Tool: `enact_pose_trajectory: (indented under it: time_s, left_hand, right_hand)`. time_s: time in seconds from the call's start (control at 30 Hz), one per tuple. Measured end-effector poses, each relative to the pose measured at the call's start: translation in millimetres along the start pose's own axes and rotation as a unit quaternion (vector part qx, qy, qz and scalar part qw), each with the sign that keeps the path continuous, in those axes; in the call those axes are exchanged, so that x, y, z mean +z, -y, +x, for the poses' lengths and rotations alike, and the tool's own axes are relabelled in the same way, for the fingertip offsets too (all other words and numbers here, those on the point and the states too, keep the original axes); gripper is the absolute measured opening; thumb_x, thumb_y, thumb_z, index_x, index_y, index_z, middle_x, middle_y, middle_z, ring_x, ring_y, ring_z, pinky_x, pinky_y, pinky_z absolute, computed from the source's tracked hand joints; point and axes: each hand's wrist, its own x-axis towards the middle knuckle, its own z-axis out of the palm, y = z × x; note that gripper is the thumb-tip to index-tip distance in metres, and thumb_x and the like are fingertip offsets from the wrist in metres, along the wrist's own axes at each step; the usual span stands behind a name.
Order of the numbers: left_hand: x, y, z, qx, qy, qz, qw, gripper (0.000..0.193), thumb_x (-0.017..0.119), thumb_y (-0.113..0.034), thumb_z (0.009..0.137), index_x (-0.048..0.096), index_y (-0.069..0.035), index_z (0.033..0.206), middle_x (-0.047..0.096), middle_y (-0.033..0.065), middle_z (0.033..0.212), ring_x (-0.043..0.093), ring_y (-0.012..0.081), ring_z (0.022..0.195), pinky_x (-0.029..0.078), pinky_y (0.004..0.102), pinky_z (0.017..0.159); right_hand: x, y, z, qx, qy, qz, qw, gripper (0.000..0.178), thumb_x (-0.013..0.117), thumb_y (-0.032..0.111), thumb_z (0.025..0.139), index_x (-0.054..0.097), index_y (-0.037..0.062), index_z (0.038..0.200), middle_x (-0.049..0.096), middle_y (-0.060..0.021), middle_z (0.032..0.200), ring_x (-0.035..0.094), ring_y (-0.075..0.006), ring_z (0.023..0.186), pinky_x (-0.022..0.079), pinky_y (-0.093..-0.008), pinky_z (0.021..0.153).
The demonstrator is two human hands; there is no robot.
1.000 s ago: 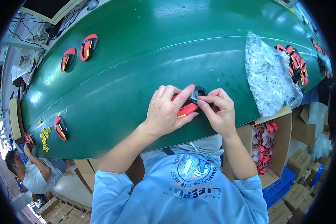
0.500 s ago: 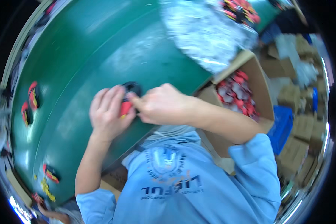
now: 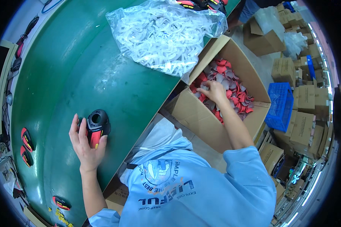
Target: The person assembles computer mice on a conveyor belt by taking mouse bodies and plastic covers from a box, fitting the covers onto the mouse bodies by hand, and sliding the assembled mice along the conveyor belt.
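Observation:
My left hand (image 3: 88, 145) is wrapped round a black and red plastic housing (image 3: 96, 128) on the green table. Shaped like a computer mouse, the housing has a round hole in its black top. My right hand (image 3: 215, 92) reaches into an open cardboard box (image 3: 204, 123) on the right. Its thumb and fingers are pinched at a pale curved piece (image 3: 204, 86) among the box's loose red and grey curved pieces (image 3: 235, 85). The fingertips are partly hidden there.
A clear plastic bag (image 3: 159, 36) of whitish parts lies at the table's far edge. More red and black housings (image 3: 27, 139) are at the left, with small yellow parts (image 3: 60, 216) near the front. A blue crate (image 3: 279, 106) and stacked cartons (image 3: 305, 100) stand right.
My right hand has left the housing and moved right into the box. My left hand has come nearer to me and left, still round the housing. The view has shifted.

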Motion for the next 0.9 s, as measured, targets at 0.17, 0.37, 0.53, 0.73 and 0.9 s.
enact_pose_trajectory:
  time_s: [0.17, 0.37, 0.53, 0.73, 0.9]
  left_hand:
    - [1, -2, 3, 0.001, -0.019, 0.007, 1.000, 0.087, 0.092, -0.009, 0.070, 0.057, -0.002, 0.150, 0.049, 0.0265, 0.161, 0.056, 0.0455, 0.139, 0.050, 0.0533, 0.114]
    - [1, 1, 3, 0.004, -0.005, 0.004, 1.000, 0.078, 0.084, -0.015, 0.085, 0.052, 0.000, 0.154, 0.046, 0.0277, 0.163, 0.053, 0.0462, 0.143, 0.045, 0.0537, 0.119]
    - [1, 2, 3, 0.011, -0.013, 0.007, 1.000, 0.080, 0.085, -0.014, 0.084, 0.051, 0.001, 0.155, 0.048, 0.0276, 0.161, 0.054, 0.0450, 0.141, 0.045, 0.0531, 0.118]
    - [-1, 10, 1, 0.022, -0.015, -0.056, 0.998, 0.084, 0.086, -0.013, 0.082, 0.048, 0.000, 0.157, 0.061, 0.0225, 0.151, 0.054, 0.0437, 0.139, 0.046, 0.0533, 0.117]
    - [-24, 4, 18, 0.050, 0.086, -0.064, 0.993, 0.086, 0.087, -0.012, 0.080, 0.051, -0.003, 0.157, 0.060, 0.0178, 0.152, 0.050, 0.0444, 0.143, 0.044, 0.0537, 0.119]
  right_hand:
    - [20, -12, 0, 0.030, -0.049, -0.039, 0.998, 0.031, 0.075, 0.040, 0.096, 0.085, 0.0134, 0.108, 0.081, -0.0176, 0.101, 0.077, -0.0394, 0.095, 0.061, -0.0524, 0.085]
    - [35, -33, -12, 0.092, -0.074, -0.015, 0.993, 0.049, 0.076, 0.055, 0.092, 0.082, 0.0088, 0.106, 0.081, -0.0172, 0.099, 0.077, -0.0390, 0.093, 0.061, -0.0502, 0.084]
    - [29, -41, -7, 0.139, -0.081, -0.002, 0.987, 0.043, 0.074, 0.047, 0.096, 0.079, 0.0069, 0.111, 0.081, -0.0190, 0.098, 0.078, -0.0381, 0.096, 0.060, -0.0502, 0.085]
    - [-84, 1, -43, -0.036, -0.272, 0.244, 0.930, 0.037, 0.057, 0.025, 0.113, 0.072, -0.0025, 0.133, 0.077, -0.0185, 0.121, 0.073, -0.0272, 0.111, 0.054, -0.0397, 0.099]
    - [-161, 165, -36, -0.284, -0.011, 0.379, 0.881, 0.031, 0.060, 0.015, 0.110, 0.072, -0.0037, 0.130, 0.075, -0.0125, 0.119, 0.070, -0.0219, 0.110, 0.053, -0.0366, 0.097]
